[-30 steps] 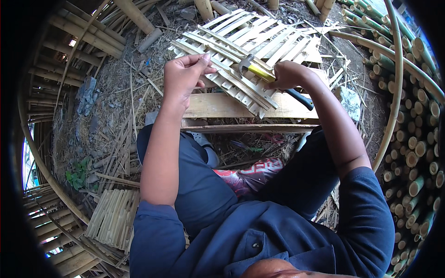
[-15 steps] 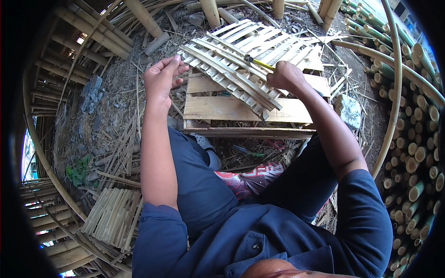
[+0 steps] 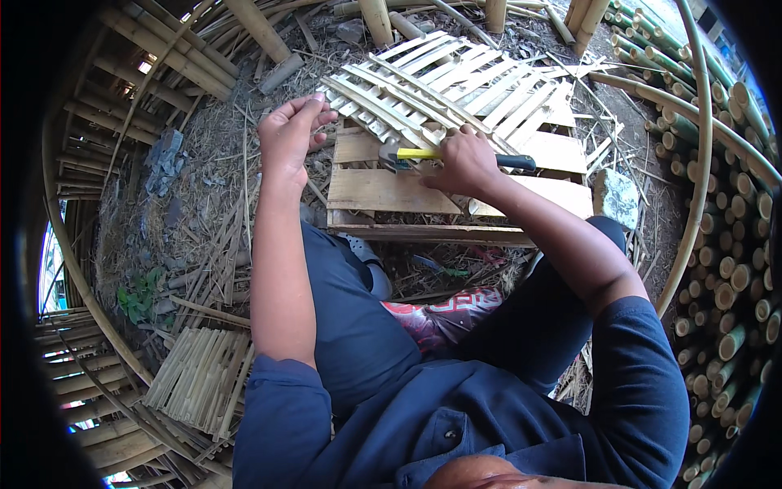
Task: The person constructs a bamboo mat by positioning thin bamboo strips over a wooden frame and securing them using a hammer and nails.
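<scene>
A lattice of pale bamboo strips (image 3: 505,91) lies slanted on a low wooden pallet (image 3: 366,191) in front of me. My right hand (image 3: 466,165) is over the middle of a hammer (image 3: 415,153), fingers around its yellow and black handle. The hammer lies sideways across the lattice's near edge, its metal head to the left and the black grip end to the right. At the lattice's left corner is my left hand (image 3: 289,130), thumb and forefinger pinched together by the strip ends. Whatever sits in that pinch is too small to make out.
Cut bamboo poles (image 3: 733,269) are stacked along the right. A grey stone block (image 3: 616,198) stands beside the pallet. A bundle of split strips (image 3: 199,379) lies at lower left, and a curved bamboo pole (image 3: 698,163) rises between me and the stack.
My right hand has come nearer to me and left with the hammer, which has turned from slanting over the lattice to lying crosswise. My left hand stays at the corner.
</scene>
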`<state>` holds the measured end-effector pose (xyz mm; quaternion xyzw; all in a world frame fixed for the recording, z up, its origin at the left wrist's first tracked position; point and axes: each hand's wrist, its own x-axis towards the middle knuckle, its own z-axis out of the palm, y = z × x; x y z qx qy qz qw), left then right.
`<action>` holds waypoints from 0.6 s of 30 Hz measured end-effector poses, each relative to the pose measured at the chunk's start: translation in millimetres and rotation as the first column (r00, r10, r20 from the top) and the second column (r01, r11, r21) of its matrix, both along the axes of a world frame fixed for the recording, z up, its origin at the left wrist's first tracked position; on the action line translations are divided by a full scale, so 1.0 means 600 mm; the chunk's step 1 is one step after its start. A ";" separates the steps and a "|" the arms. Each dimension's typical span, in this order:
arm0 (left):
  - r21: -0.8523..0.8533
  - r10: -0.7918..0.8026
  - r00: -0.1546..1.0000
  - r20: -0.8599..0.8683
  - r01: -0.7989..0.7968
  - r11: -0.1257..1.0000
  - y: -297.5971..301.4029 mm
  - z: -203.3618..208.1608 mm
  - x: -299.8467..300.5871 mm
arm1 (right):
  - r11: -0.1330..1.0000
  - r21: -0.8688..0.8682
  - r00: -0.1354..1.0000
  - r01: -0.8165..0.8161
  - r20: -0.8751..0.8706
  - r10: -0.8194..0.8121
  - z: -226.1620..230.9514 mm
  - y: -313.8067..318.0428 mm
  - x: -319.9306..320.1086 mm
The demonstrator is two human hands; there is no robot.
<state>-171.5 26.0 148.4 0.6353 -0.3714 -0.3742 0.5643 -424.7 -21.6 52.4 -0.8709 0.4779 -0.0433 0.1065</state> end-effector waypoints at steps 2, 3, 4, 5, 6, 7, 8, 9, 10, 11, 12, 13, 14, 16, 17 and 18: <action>0.000 -0.012 1.000 0.003 0.012 1.000 -0.004 -0.002 -0.001 | 0.993 -0.106 0.996 -0.059 -0.072 0.051 -0.024 -0.001 0.002; -0.001 -0.013 1.000 0.003 0.013 1.000 -0.005 -0.003 -0.003 | 0.993 -0.106 0.996 -0.058 -0.072 0.051 -0.026 -0.001 0.006; 0.002 -0.018 1.000 0.007 0.018 1.000 -0.005 -0.003 -0.005 | 0.990 -0.119 0.989 -0.081 -0.136 0.065 -0.028 -0.001 0.008; 0.005 -0.024 1.000 0.011 0.024 1.000 -0.005 -0.003 -0.007 | 0.986 -0.131 0.977 -0.105 -0.199 0.077 -0.030 0.000 0.010; 0.005 -0.024 1.000 0.013 0.023 1.000 -0.004 -0.004 -0.007 | 0.986 -0.121 0.972 -0.113 -0.219 0.085 -0.023 0.005 0.013; 0.009 -0.024 1.000 0.017 0.024 1.000 -0.003 -0.004 -0.007 | 0.986 -0.120 0.972 -0.112 -0.217 0.084 -0.025 0.005 0.016; 0.014 -0.026 0.999 0.022 0.026 1.000 -0.003 -0.005 -0.008 | 0.991 -0.092 0.973 -0.101 -0.219 0.079 -0.029 0.004 0.018; 0.012 -0.031 0.999 0.022 0.031 0.999 -0.004 -0.006 -0.008 | 0.994 -0.067 0.973 -0.086 -0.222 0.069 -0.028 0.004 0.018; 0.010 -0.035 0.999 0.018 0.035 0.999 -0.006 -0.008 -0.008 | 0.994 -0.068 0.973 -0.080 -0.222 0.063 -0.027 0.003 0.017; 0.008 -0.040 0.999 0.014 0.040 0.999 -0.008 -0.010 -0.008 | 0.996 -0.058 0.982 -0.069 -0.180 0.057 -0.025 0.002 0.016; 0.008 -0.049 0.999 0.019 0.049 0.999 -0.009 -0.009 -0.010 | 0.997 -0.046 0.990 -0.055 -0.131 0.048 -0.022 0.001 0.015; -0.004 -0.029 1.000 0.010 0.029 1.000 -0.008 -0.008 -0.013 | 0.998 -0.046 0.991 -0.045 -0.126 0.039 -0.019 -0.001 0.013; -0.016 -0.010 1.000 0.000 0.010 1.000 -0.008 -0.008 -0.015 | 1.000 0.011 0.997 -0.028 -0.075 0.029 -0.015 -0.003 0.009; -0.022 -0.018 1.000 0.001 0.018 1.000 -0.008 -0.006 -0.021 | 0.998 0.062 1.000 -0.011 -0.014 0.012 -0.002 -0.010 0.004; -0.025 -0.020 1.000 -0.006 0.020 0.999 -0.010 -0.006 -0.024 | 0.997 0.072 1.000 -0.013 0.016 0.012 0.004 -0.014 -0.001; -0.022 -0.017 1.000 -0.005 0.016 1.000 -0.011 -0.007 -0.025 | 0.997 0.081 0.999 -0.019 0.045 0.015 0.009 -0.018 -0.006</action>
